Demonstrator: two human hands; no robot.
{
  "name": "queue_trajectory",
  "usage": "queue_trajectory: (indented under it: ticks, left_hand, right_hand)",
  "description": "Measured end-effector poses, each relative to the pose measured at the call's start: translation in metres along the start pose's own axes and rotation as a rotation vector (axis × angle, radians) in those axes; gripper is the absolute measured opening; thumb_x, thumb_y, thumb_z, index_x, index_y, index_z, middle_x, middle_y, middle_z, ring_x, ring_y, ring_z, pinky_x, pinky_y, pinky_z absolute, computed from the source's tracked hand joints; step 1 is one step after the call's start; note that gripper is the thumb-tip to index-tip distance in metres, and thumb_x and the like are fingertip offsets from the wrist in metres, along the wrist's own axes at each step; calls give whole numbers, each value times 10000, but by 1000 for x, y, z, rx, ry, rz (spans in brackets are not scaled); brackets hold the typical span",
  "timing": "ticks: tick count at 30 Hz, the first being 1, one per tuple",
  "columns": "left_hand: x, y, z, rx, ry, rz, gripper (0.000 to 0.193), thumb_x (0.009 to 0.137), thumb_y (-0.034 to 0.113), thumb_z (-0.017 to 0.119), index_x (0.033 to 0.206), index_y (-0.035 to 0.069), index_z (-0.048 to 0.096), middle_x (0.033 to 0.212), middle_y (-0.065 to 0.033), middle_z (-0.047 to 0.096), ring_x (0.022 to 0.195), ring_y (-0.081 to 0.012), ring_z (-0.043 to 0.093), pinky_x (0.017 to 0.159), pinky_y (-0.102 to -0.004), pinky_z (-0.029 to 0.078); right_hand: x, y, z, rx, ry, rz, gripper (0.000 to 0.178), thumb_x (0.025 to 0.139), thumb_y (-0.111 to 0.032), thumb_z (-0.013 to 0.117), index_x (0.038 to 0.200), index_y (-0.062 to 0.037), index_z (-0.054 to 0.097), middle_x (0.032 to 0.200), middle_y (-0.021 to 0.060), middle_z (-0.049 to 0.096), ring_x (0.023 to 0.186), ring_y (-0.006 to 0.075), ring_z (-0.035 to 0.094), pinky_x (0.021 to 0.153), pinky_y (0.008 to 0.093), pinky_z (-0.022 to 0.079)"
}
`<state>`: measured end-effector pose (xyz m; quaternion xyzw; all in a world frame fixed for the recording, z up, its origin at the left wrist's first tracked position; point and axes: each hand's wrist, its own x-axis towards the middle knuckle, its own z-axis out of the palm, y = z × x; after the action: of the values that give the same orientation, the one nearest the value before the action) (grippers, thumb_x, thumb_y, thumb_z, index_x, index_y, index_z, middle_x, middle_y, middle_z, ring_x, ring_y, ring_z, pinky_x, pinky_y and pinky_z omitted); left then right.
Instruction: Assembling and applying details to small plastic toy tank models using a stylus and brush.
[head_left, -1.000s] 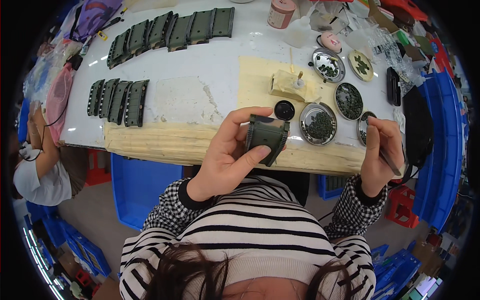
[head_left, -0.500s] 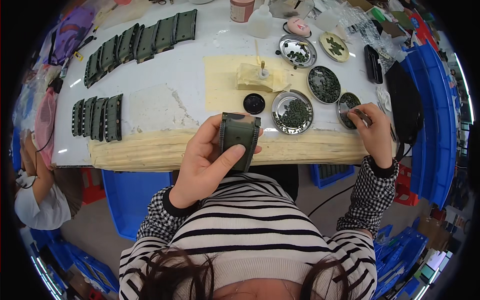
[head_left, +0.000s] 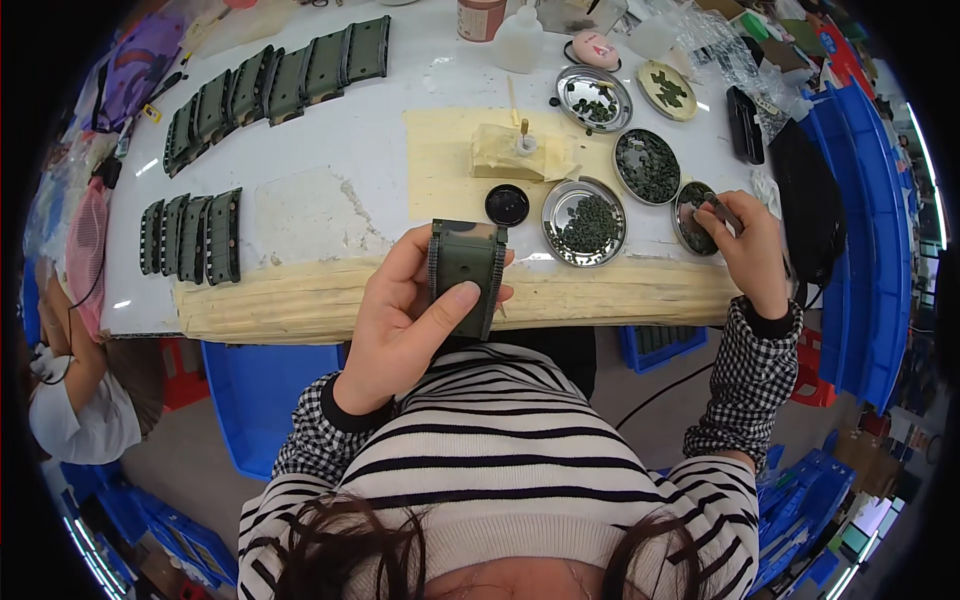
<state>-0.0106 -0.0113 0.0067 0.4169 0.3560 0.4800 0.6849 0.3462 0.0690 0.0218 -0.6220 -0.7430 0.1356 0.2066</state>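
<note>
My left hand [head_left: 395, 335] is closed around a green camouflage molded piece [head_left: 467, 255] with ridged side edges. The thumb presses on its face, near a small hole, and the piece stands tilted up at the table's front edge. At the right, the fingers of my right hand [head_left: 755, 250] pinch a short dark tool that looks like tweezers [head_left: 722, 211]. Its tip and my fingertips are over the small round dish [head_left: 677, 226] of dark green bits. Whether a bit is caught in the tip is too small to tell.
Nearby stand a dish of green bits [head_left: 545, 235], a larger round dish [head_left: 619, 172], a black lid [head_left: 507, 205] and a yellowish block [head_left: 490, 155] holding a small pot. Rows of similar green pieces [head_left: 285, 90] lie at the left. Blue bins [head_left: 845, 240] line the right.
My right hand has shifted slightly up over the small dish, and the tool has turned in its fingers. My left hand with the molded piece has moved a little left.
</note>
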Motion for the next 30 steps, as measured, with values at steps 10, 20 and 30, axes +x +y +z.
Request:
queue_trajectory:
  ticks: [10, 20, 30]
  left_hand:
    - [-1, -4, -2, -20, -6, -8, 430, 954, 46, 505, 1353, 18, 346, 1244, -203, 549, 1075, -241, 612, 932, -376, 522]
    - [2, -9, 2, 40, -33, 157, 496, 977, 25, 433, 1424, 113, 235, 1310, -169, 481, 1110, -209, 581, 906, -364, 535]
    - [7, -14, 11, 17, 38, 176, 163, 998, 185, 504, 988, 28, 547, 889, -28, 570, 816, -84, 538, 754, -227, 448]
  right_hand:
    - [3, -16, 1, 0, -87, 55, 131, 798, -80, 649, 861, 30, 616, 709, 125, 611, 605, 219, 569, 589, 326, 444]
    - [-23, -70, 6, 351, 259, -66, 85, 800, 57, 665, 853, -3, 636, 747, 3, 650, 499, 8, 376, 453, 195, 258]
    - [-16, -172, 57, 32, 147, -838, 374, 727, -46, 628, 1098, -2, 636, 947, 107, 679, 562, 136, 555, 508, 259, 410]
